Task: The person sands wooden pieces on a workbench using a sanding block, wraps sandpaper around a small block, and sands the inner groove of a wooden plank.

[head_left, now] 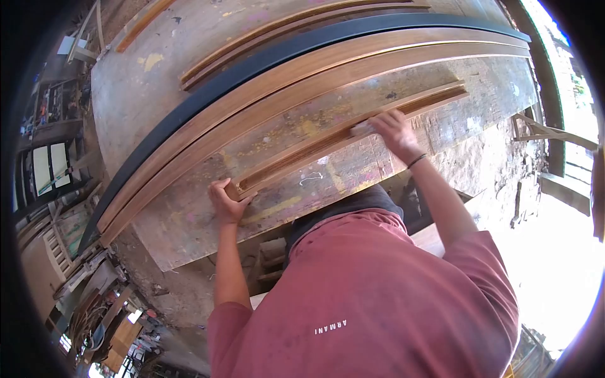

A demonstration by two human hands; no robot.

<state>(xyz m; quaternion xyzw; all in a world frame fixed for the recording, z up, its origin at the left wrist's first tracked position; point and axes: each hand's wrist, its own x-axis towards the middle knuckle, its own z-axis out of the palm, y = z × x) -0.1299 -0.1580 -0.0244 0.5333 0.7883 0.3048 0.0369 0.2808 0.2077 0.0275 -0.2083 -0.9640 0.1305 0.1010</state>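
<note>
A short grooved wooden piece [302,153] lies across the paint-stained workbench [157,236], near its front edge. At its left end, my left hand [225,200] grips the wood with thumb and fingers on either side. My right hand [395,133] is closed on a small pale pad [362,130], which is slightly blurred and rests on the groove's edge right of the middle. A dark band circles my right wrist.
Beyond the grooved piece lie two long brown wooden strips [265,107] and a long dark strip [252,74]. Farther back are shorter wooden pieces [252,39] and an orange-brown strip [142,26]. Wooden offcuts [94,315] clutter the floor at the lower left.
</note>
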